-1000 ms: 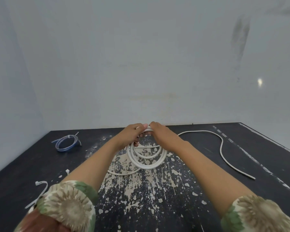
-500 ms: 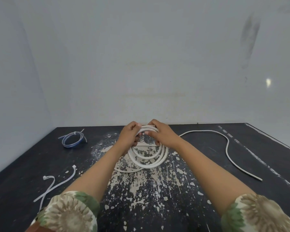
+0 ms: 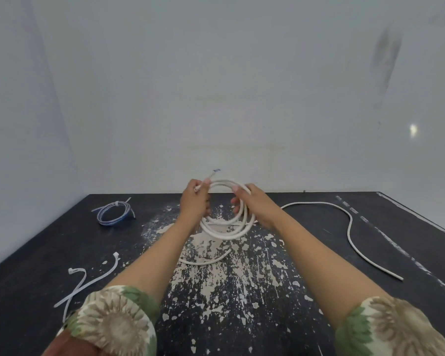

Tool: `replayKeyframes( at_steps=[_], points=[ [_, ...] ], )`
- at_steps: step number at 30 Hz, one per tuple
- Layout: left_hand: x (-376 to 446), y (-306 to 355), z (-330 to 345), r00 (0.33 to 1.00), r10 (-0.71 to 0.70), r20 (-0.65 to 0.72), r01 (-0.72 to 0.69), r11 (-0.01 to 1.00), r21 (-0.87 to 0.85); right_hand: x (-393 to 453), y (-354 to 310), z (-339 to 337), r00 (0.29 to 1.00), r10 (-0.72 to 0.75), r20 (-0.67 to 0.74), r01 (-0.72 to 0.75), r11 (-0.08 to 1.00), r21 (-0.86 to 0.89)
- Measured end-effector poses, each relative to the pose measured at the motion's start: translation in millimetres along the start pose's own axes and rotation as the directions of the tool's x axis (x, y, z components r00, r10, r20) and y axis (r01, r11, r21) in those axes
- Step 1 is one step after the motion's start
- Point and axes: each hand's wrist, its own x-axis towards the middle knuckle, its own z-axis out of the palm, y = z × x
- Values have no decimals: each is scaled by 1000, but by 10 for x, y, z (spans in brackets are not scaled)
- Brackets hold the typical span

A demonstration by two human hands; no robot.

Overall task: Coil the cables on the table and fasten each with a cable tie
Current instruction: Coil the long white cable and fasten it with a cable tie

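While the head view looks down at the dark, paint-flecked table (image 3: 319, 317), both hands hold the white cable (image 3: 226, 233) raised as a coil of several loops over its middle. The left hand (image 3: 194, 201) has its fingers curled round the coil's left side, pinching the cable's free end, which sticks up above it. The right hand (image 3: 254, 204) grips the right side. A long tail trails off right across the table, uncoiled. Far left lies a blue cable (image 3: 112, 214), coiled and apparently tied. Two loose cable ties (image 3: 88, 281) wait near left, so coiling and fastening remain.
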Motion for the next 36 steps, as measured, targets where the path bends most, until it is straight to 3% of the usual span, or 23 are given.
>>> replayKeyframes(
  at_steps=[1,3,5,10,14,16,19,23,29,31,33,36],
  points=[
    [21,22,-4,998,-31,-48,27,996,-91,-16,16,-9,999,49,23,-53,980,191],
    [41,52,13,997,-76,-33,68,978,-195,-34,48,-3,994,99,51,-111,843,526],
    [29,59,58,994,-101,47,108,975,-194,-32,55,45,989,145,0,-110,747,655],
    [-41,93,97,917,-232,324,310,926,-216,-28,32,90,943,250,-220,-101,844,527],
    [-76,86,51,885,-220,409,297,946,-133,-34,52,68,884,326,-334,-159,883,442],
    [-112,66,84,911,-222,348,294,941,-169,-34,61,67,881,336,-334,-174,885,432],
    [-135,15,145,972,-219,92,235,934,-268,-33,34,71,927,292,-237,-139,852,506],
    [-97,1,161,949,-297,-102,240,896,-375,-58,-28,37,966,235,-111,-133,815,564],
    [-92,25,302,967,-248,64,244,819,-519,-18,11,20,889,287,-357,-44,829,557],
    [-116,-3,311,974,-222,49,220,864,-452,-6,20,-2,858,295,-420,25,793,608],
    [-154,-32,350,977,-203,58,210,904,-372,3,29,-23,837,295,-462,86,762,641],
    [-146,24,400,969,-229,90,245,849,-468,-17,53,-13,851,249,-463,130,754,643]
  ],
)
